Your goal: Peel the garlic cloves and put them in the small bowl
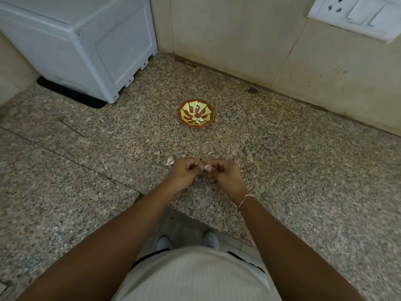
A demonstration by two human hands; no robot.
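Both hands are curled in on one garlic clove (207, 168), held between them above the counter (282, 170). My left hand (184, 173) has fingers bent round its left end; my right hand (224, 174) pinches the other end w/ thumb and fingertips, a bit of pale pinkish skin showing btwn the two. Knuckles nearly touch. Can't tell how much skin is off; clove is mostly hidden by fingers. Red-and-white thread band (244, 200) sits on my right wrist.

Taking the small bowl (182, 118) as the landmark: hands are well on the near side of it, roughly in line w/ it, clear of it. A loose scrap of garlic skin (170, 161) lies on the counter just left of my left hand, also on the near side of the bowl. The bowl is red w/ a yellow-green pattern, upright on the speckled stone, and a few pale peeled cloves (197, 119) lie in its bottom, toward the near side.

Left of the bowl and farther back stands a white appliance (86, 46) on a black mat (71, 94). Behind the bowl runs the beige tiled wall (238, 40), w/ a small dark speck at its foot, right of the bowl. Far right and up from the bowl, a white switch-and-socket plate (358, 14) on that wall.
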